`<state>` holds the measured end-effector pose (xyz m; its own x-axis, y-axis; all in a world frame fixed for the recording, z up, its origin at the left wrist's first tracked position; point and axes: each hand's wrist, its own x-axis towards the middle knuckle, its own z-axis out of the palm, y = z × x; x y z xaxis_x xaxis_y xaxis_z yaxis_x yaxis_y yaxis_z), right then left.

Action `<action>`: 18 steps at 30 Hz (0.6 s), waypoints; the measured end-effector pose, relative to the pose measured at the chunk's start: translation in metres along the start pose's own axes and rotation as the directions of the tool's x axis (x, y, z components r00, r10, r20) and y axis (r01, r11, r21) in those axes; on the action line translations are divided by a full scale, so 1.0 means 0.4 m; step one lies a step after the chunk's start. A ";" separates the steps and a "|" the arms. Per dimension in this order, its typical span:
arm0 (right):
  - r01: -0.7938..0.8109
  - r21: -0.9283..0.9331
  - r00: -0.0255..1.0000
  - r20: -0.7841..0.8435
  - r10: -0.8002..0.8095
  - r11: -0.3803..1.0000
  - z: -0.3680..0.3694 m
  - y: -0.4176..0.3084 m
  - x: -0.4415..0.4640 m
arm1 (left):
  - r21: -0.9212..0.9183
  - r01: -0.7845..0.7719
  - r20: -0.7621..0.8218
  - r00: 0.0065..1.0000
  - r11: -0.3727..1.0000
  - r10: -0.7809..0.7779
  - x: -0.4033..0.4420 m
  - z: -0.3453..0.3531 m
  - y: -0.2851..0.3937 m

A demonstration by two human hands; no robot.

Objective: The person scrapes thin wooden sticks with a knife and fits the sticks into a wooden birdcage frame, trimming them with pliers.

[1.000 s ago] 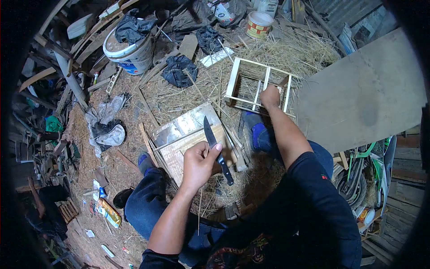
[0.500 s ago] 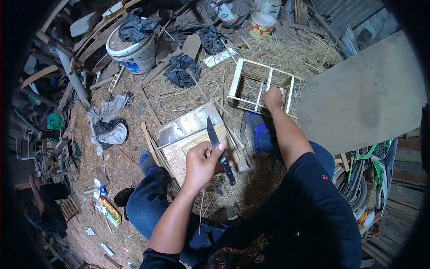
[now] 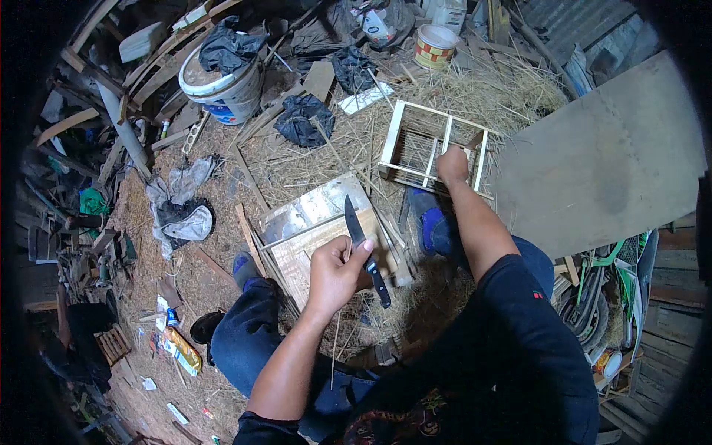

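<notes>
A knife [image 3: 377, 279] with a black handle is pinched in my left hand [image 3: 335, 271], its dark blade pointing up and away from me. A thin stick [image 3: 335, 348] hangs below the same hand. Under the knife lie wooden boards [image 3: 308, 241] on the straw. My right hand [image 3: 452, 165] is closed on the near side of a small slatted wooden frame [image 3: 399, 133], at its right part; what exactly the fingers grip is hard to make out.
A white bucket [image 3: 222, 93] with a black bag on it stands back left, a smaller bucket [image 3: 434, 46] at the back. A large flat board [image 3: 601, 159] is at right. Another person [image 3: 81, 334] is at far left. My legs flank the boards.
Both hands keep their hold. The view has shifted slightly, and the other person's arm at far left has moved a little.
</notes>
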<state>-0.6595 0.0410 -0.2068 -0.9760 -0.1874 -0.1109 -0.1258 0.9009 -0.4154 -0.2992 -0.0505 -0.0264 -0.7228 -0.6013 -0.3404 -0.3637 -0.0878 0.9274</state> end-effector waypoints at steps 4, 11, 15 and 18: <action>0.014 0.036 0.999 -0.043 -0.013 0.999 0.015 0.010 -0.002 | 0.015 -0.025 -0.005 1.000 1.000 0.025 -0.001 -0.005 -0.004; 0.071 0.058 0.997 -0.031 -0.069 0.996 0.017 -0.014 -0.032 | 0.035 -0.047 -0.021 0.999 0.998 0.047 -0.023 -0.024 0.025; 0.209 0.166 0.977 0.016 -0.214 0.964 0.011 -0.116 -0.130 | 0.131 -0.102 -0.065 0.992 0.986 0.111 -0.038 -0.054 0.021; 0.377 0.284 0.919 -0.001 -0.393 0.881 0.037 -0.195 -0.217 | -0.023 -0.026 -0.075 0.997 0.999 0.024 -0.059 -0.077 0.035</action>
<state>-0.5625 -0.0190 -0.1783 -0.8480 -0.5263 0.0623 -0.4288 0.6123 -0.6642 -0.2691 -0.0620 -0.0003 -0.6853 -0.6610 -0.3056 -0.3316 -0.0903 0.9391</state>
